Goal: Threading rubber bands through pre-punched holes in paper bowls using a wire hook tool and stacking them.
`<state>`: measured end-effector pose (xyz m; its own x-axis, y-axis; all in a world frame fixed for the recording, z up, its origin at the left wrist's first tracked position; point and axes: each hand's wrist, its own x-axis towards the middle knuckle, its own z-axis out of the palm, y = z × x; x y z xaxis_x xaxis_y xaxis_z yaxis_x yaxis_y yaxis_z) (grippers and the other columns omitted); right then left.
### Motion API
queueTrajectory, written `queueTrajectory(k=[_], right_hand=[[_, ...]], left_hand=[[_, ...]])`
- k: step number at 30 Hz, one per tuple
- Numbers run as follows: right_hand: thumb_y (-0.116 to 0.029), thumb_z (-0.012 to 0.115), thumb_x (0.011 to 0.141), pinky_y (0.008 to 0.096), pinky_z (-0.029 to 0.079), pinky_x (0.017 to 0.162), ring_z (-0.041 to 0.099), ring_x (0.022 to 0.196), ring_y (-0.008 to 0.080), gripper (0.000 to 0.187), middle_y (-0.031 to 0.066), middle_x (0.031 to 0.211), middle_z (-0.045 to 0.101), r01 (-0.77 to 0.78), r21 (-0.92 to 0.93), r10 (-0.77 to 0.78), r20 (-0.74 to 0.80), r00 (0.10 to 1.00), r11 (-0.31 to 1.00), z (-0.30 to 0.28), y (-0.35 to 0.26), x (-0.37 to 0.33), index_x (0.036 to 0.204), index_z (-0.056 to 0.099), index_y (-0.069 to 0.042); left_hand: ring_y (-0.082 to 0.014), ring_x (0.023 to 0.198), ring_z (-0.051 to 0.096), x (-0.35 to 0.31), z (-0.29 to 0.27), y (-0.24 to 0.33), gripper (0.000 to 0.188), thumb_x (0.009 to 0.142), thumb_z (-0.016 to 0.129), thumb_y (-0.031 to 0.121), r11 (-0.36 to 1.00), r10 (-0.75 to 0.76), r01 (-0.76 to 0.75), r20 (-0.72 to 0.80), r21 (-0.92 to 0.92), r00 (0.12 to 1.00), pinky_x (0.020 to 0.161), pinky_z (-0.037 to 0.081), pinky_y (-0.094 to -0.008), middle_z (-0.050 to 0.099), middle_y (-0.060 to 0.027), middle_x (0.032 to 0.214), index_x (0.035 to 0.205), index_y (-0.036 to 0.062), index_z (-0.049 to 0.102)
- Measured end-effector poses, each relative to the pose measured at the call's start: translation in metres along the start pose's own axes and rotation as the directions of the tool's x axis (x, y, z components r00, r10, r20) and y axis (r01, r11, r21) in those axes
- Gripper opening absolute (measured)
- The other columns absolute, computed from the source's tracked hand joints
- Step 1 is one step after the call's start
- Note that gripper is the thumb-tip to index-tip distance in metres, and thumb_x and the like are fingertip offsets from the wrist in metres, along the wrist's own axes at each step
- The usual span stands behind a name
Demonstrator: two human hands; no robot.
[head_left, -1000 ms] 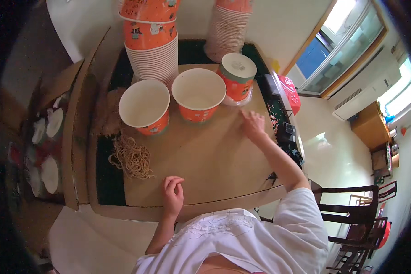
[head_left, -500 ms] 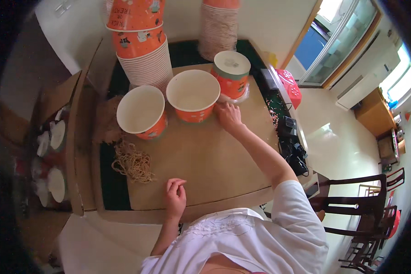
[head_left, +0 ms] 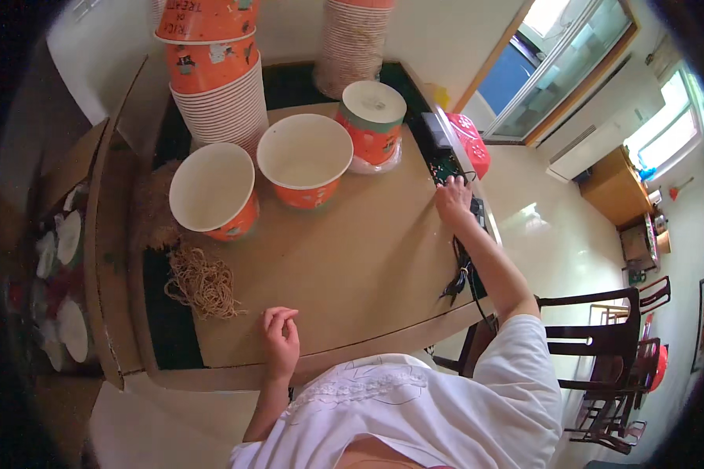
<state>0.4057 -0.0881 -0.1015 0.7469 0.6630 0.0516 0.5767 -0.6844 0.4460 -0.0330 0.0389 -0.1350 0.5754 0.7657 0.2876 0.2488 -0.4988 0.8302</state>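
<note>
My right hand (head_left: 453,202) reaches to the table's right edge, fingertips spread over small pinkish bits (head_left: 444,167) and beside a black adapter (head_left: 477,208). My left hand (head_left: 281,336) hovers at the table's front, fingers loosely curled; whatever it may hold is hidden. Nearest to it lies a tangle of tan paper shreds (head_left: 201,285). Two orange paper buckets with white insides, a left one (head_left: 213,187) and a middle one (head_left: 305,159), stand upright with their mouths facing me. A third orange bucket (head_left: 371,117) stands upside down on clear plastic wrap (head_left: 378,161).
Tall stacks of orange paper buckets rise at the back left (head_left: 219,94) and back centre (head_left: 352,48). An open cardboard box (head_left: 111,266) with white-lidded containers stands at the left. Black cables (head_left: 460,270) run along the right edge. A red stool (head_left: 469,144) and dark chairs (head_left: 590,340) stand beyond.
My right hand has left the upside-down bucket and moved right to the pinkish bits and adapters at the table's edge. The left hand keeps its curled pose. The view has shifted slightly right.
</note>
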Motion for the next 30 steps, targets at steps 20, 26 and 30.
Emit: queueTrajectory(k=[20,26,30], right_hand=[[-0.04,0.048,0.091,0.0467,0.021,0.112,0.024,0.134,0.043,0.069,0.0324,0.141,0.026,-0.043,0.531,0.134,-0.133,0.982,0.846,0.037,-0.043,-0.029,0.136,0.029,0.01],[-0.046,0.046,0.09,0.0453,0.019,0.112,0.023,0.136,0.0414,0.072,0.0309,0.141,0.03,0.01,0.522,-0.009,-0.003,1.0,0.853,0.032,-0.068,-0.034,0.134,0.033,0.009],[-0.041,0.045,0.092,0.0438,0.022,0.112,0.026,0.136,0.0353,0.067,0.0247,0.144,0.03,-0.141,0.507,0.162,0.002,0.987,0.85,0.032,-0.042,0.007,0.137,0.031,0.007]], left_hand=[[-0.026,0.088,0.056,0.001,-0.003,0.005,0.016,0.075,0.056,-0.008,0.998,0.058,-0.058,0.018,0.03,0.998,0.08,0.045,-0.0368,0.058,-0.0087,0.09,0.086,0.0029,0.062],[-0.0263,0.088,0.056,-0.001,-0.004,0.012,0.015,0.076,0.055,-0.007,1.0,0.004,-0.004,0.002,0.011,1.0,0.079,0.045,-0.0366,0.058,-0.0094,0.089,0.085,0.0023,0.062],[-0.0264,0.087,0.057,0.0,-0.004,0.01,0.014,0.076,0.055,-0.007,0.999,0.035,-0.036,0.016,0.033,0.999,0.079,0.045,-0.0363,0.059,-0.0088,0.089,0.085,0.0027,0.062]])
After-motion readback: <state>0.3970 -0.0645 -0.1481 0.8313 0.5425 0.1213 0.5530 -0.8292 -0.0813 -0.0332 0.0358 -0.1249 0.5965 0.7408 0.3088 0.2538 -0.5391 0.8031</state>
